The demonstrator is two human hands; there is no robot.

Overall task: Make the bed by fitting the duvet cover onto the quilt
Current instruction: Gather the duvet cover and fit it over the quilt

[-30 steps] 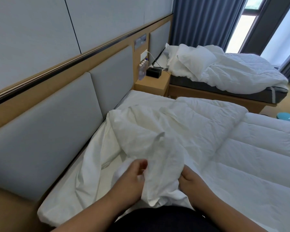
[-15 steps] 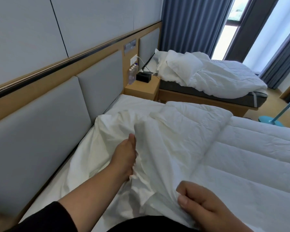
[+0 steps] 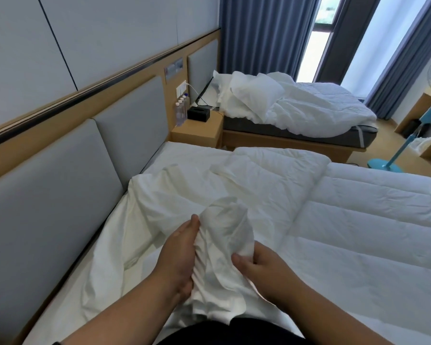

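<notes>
A thin white duvet cover (image 3: 184, 190) lies crumpled across the head end of the near bed, over a thick stitched white quilt (image 3: 358, 220) that spreads to the right. A bunched-up fold of the cover stands between my hands at the bottom middle. My left hand (image 3: 179, 255) grips that bunch from the left, thumb up along the cloth. My right hand (image 3: 261, 270) pinches the same bunch from the right, thumb on top of the fabric. Both forearms reach in from the bottom edge.
A grey padded headboard (image 3: 60, 200) runs along the left. A wooden nightstand (image 3: 197, 130) with bottles and a black box stands beyond the bed. A second unmade bed (image 3: 296, 110) lies behind it. A teal fan stand (image 3: 393, 155) is on the floor at right.
My left hand has drawn back from the far cover toward me. My right hand has come up to meet it, and both now gather the cloth into one bunch.
</notes>
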